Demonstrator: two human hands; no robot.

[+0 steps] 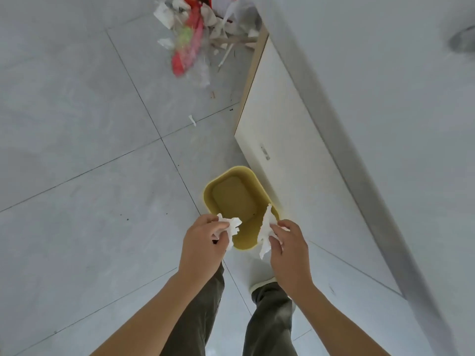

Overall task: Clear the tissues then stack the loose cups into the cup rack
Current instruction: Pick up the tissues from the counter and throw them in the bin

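White tissue, two pieces: we are pinching one crumpled tissue (230, 225) in our left hand (203, 242), fingers curled round it, and a second tissue (265, 231) in our right hand (289, 249), hanging long and near upright. Both are hovering over the near rim of a yellow bin (246, 235), whose long axis is running away from us beside a white cabinet (288, 140). Grey tiled floor (77, 150) is lying open to the left; litter (195, 34) is lying well apart, far ahead.

Each hand grips a crumpled white tissue: left hand (203, 236), right hand (288, 242). Both hover over a yellow bin (218, 186) on the tiled floor (77, 150).
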